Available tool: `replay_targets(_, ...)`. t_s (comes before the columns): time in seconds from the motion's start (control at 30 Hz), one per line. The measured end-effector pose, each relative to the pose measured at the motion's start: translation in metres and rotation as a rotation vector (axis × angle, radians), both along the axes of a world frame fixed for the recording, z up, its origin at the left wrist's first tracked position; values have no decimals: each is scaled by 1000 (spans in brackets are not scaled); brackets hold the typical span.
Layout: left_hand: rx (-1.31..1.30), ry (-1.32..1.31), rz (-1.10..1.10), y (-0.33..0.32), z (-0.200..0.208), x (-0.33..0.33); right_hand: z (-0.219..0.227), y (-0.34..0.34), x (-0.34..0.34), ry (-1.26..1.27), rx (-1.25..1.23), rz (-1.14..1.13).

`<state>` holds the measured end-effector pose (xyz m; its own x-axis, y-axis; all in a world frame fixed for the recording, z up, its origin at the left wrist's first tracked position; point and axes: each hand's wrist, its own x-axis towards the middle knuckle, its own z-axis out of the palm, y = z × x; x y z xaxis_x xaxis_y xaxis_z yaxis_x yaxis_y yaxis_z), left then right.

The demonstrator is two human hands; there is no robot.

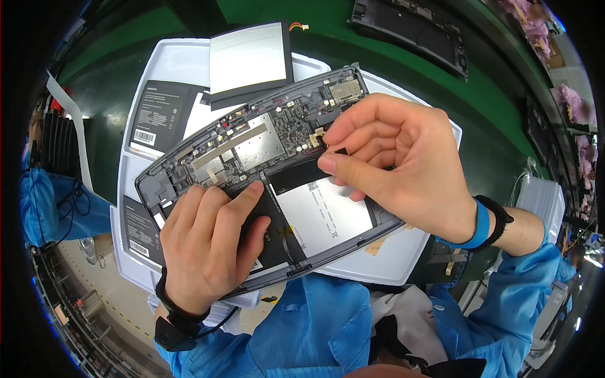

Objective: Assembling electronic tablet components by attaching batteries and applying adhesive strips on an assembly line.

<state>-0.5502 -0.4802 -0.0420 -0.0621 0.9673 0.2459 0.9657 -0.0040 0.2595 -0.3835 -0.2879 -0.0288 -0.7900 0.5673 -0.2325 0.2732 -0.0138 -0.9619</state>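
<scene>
An opened tablet-like device [302, 272] lies tilted before me, its circuit board [291, 126] along the far side. Below the board sits a flat silver battery pack [331, 217] with a black upper band, and a black section lies left of it. My left hand [205, 236] rests on the device's left part, fingers stretched over its inner parts, thumb apart. Over the board's right part, my right hand [403, 154] pinches a small black piece [341, 151], maybe tape, near a cream connector [317, 137]. Its curled fingers hide the device's right end.
White plastic trays [394, 261] lie beneath the device. They hold dark battery packs [157, 116], and another silver-faced pack [247, 60] with coloured wires rests at the back. A second dark housing [413, 34] lies on the green table [328, 38]. Stacked white trays [545, 198] stand at right.
</scene>
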Motion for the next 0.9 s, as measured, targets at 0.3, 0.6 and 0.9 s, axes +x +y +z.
replay_targets(0.3, 3, 2, 1, 0, 0, 2, 1, 1, 2, -23, -1, -2)
replay_targets(0.6, 2, 8, 18, -5, 2, 1, 28, 27, 7, 183, -71, -121)
replay_targets(0.9, 14, -5, 1, 1, -2, 2, 12, 11, 2, -38, -114, 30)
